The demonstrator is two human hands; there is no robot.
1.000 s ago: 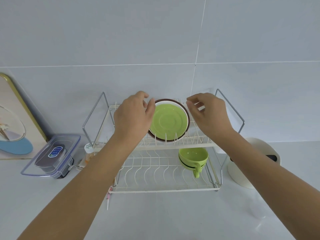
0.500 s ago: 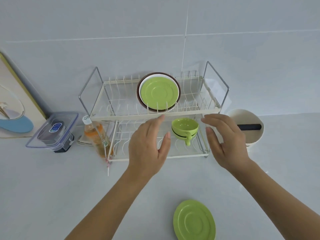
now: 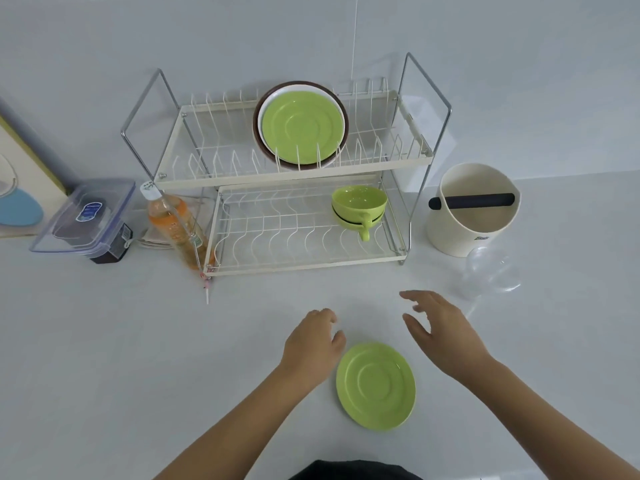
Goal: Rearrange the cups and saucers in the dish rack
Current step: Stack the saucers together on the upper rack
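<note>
Both hands hover over the white counter [image 3: 104, 358] with a green saucer [image 3: 375, 386] lying flat between the wrists. The left hand [image 3: 313, 344] has loosely curled fingers holding nothing; its fingertips point away and fold out of sight, so whether the thumb side touches the saucer's rim is hard to tell. The right hand [image 3: 441, 336] is spread, fingers relaxed and apart, empty, just beyond the saucer's far right edge. Well beyond the fingertips stands the dish rack [image 3: 194, 116]. On its upper shelf a second green saucer [image 3: 303, 128] stands upright, hiding most of a white plate and a brown one behind it. On the lower shelf, green cups [image 3: 359, 206] sit stacked; how many is unclear. Right of the right fingers, a clear plastic thing [image 3: 491, 271] is barely legible.
</note>
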